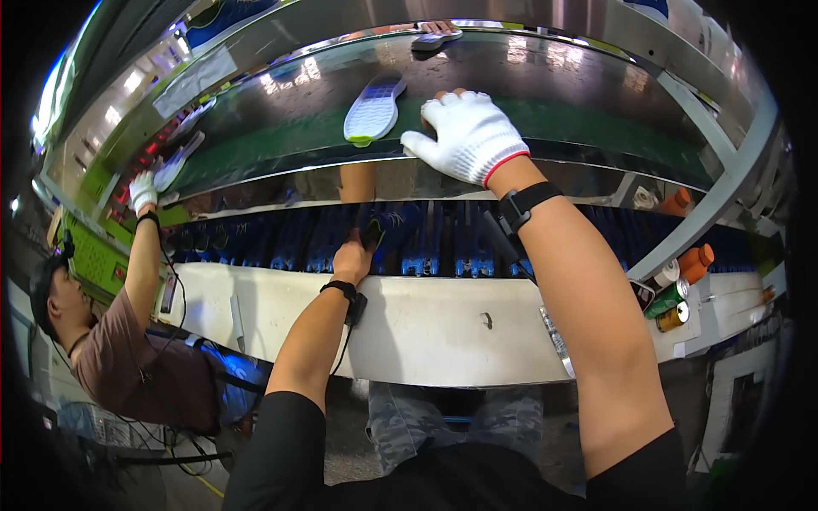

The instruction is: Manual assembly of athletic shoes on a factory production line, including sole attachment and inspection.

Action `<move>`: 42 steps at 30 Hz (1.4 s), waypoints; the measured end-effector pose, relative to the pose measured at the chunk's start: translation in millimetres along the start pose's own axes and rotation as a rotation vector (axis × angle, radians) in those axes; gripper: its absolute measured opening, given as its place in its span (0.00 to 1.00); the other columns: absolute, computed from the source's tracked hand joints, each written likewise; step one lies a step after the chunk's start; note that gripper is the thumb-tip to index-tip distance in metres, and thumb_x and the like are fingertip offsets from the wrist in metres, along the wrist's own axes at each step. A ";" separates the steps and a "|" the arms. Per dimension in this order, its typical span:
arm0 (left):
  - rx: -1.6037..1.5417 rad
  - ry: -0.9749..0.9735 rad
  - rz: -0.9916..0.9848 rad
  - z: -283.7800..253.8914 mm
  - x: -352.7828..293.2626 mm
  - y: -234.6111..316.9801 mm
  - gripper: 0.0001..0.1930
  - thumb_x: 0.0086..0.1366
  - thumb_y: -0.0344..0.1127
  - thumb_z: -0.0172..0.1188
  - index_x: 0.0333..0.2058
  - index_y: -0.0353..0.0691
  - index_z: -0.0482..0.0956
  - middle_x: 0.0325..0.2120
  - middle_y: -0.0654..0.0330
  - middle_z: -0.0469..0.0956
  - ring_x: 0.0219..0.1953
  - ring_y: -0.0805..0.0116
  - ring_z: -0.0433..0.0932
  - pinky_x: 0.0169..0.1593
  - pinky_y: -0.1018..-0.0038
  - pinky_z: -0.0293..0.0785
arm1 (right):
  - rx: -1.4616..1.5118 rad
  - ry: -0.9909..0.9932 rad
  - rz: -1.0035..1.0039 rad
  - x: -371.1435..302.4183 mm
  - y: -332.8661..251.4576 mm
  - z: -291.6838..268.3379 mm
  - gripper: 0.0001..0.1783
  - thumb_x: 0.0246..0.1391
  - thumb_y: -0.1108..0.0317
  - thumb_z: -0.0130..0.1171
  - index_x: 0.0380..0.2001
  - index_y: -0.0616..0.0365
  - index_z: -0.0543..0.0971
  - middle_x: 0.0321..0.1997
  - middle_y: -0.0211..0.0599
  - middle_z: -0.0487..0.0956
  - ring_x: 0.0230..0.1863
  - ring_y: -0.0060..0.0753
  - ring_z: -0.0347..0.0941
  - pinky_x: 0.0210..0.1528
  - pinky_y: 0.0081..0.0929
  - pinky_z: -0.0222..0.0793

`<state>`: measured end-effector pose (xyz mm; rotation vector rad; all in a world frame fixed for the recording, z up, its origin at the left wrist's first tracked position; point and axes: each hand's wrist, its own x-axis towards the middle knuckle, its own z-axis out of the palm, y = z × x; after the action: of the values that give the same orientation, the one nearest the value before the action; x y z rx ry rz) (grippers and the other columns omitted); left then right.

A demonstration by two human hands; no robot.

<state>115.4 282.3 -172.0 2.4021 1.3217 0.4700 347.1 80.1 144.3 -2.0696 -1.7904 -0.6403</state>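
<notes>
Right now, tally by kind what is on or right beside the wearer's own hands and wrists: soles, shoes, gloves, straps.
White-and-violet sole beside the right hand: 1
Dark blue shoe at the left hand: 1
White glove, right hand: 1
Black wrist straps, one per wrist: 2
Total: 5

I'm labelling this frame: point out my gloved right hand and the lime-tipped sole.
Gloved right hand (474, 136), head view: back of the glove.
Lime-tipped sole (372, 109), head view: pale middle.

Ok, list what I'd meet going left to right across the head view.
Co-worker's white-gloved hand, pale purple-and-white shoe sole, white-and-purple shoe sole with a lime-green tip, right hand in a white knit glove, green metal can, orange cylindrical container.
</notes>
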 end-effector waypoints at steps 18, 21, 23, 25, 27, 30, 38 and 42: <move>-0.092 0.108 0.410 -100.6 -191.1 29.8 0.22 0.70 0.45 0.70 0.49 0.30 0.86 0.43 0.41 0.88 0.46 0.40 0.86 0.54 0.53 0.81 | 0.134 -0.166 -0.211 11.9 -16.7 -6.3 0.42 0.59 0.34 0.63 0.65 0.56 0.80 0.59 0.50 0.85 0.60 0.57 0.81 0.67 0.47 0.74; -0.088 -0.060 0.772 -86.9 -199.0 103.1 0.28 0.68 0.48 0.72 0.59 0.35 0.81 0.54 0.39 0.84 0.60 0.40 0.80 0.66 0.50 0.76 | 0.176 -0.128 -0.181 6.5 -7.7 -4.9 0.38 0.57 0.37 0.68 0.58 0.56 0.83 0.58 0.50 0.84 0.59 0.56 0.80 0.65 0.46 0.75; -0.019 -0.157 0.863 -81.3 -211.6 139.0 0.30 0.68 0.48 0.70 0.64 0.38 0.78 0.50 0.41 0.85 0.55 0.39 0.83 0.61 0.49 0.79 | 0.169 0.049 -0.186 -9.7 -2.8 8.8 0.28 0.58 0.44 0.70 0.51 0.55 0.84 0.54 0.48 0.85 0.57 0.56 0.80 0.63 0.47 0.76; 0.244 -0.492 0.720 -62.1 -210.0 149.1 0.31 0.68 0.46 0.69 0.66 0.42 0.76 0.46 0.44 0.87 0.48 0.38 0.86 0.53 0.48 0.83 | 0.176 0.223 -0.278 -27.9 0.0 5.6 0.19 0.57 0.53 0.72 0.43 0.55 0.84 0.49 0.45 0.85 0.54 0.55 0.81 0.59 0.47 0.77; 0.237 -0.410 0.824 -66.5 -210.5 147.5 0.28 0.70 0.43 0.67 0.66 0.44 0.75 0.43 0.46 0.87 0.42 0.38 0.87 0.48 0.47 0.83 | 0.321 0.355 -0.311 -64.7 11.1 8.6 0.14 0.47 0.69 0.73 0.38 0.54 0.82 0.43 0.41 0.85 0.47 0.53 0.82 0.53 0.45 0.79; -0.114 -0.042 0.824 -107.8 -232.7 161.7 0.26 0.67 0.36 0.70 0.63 0.43 0.76 0.46 0.47 0.87 0.46 0.41 0.87 0.51 0.51 0.84 | 0.358 0.662 -0.354 -150.3 15.6 -22.8 0.18 0.42 0.75 0.74 0.39 0.52 0.81 0.41 0.38 0.83 0.44 0.50 0.81 0.49 0.47 0.79; -0.643 0.223 1.041 -82.4 -284.5 143.8 0.31 0.61 0.34 0.76 0.64 0.44 0.81 0.55 0.52 0.85 0.56 0.47 0.82 0.61 0.52 0.77 | 0.484 0.442 -0.103 -351.0 -34.8 -20.2 0.20 0.52 0.73 0.78 0.46 0.53 0.80 0.44 0.37 0.87 0.43 0.44 0.83 0.50 0.39 0.82; -0.332 0.241 0.941 -125.4 -295.5 144.7 0.26 0.63 0.34 0.76 0.60 0.40 0.84 0.54 0.55 0.88 0.43 0.59 0.79 0.54 0.60 0.71 | 1.067 0.441 0.584 -396.9 -62.6 29.4 0.21 0.67 0.67 0.73 0.57 0.67 0.81 0.50 0.43 0.88 0.48 0.35 0.85 0.56 0.39 0.83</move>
<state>15.3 -23.6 -29.2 2.5769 0.0545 1.1344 245.5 -227.6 -95.0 -1.3954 -0.8561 0.0645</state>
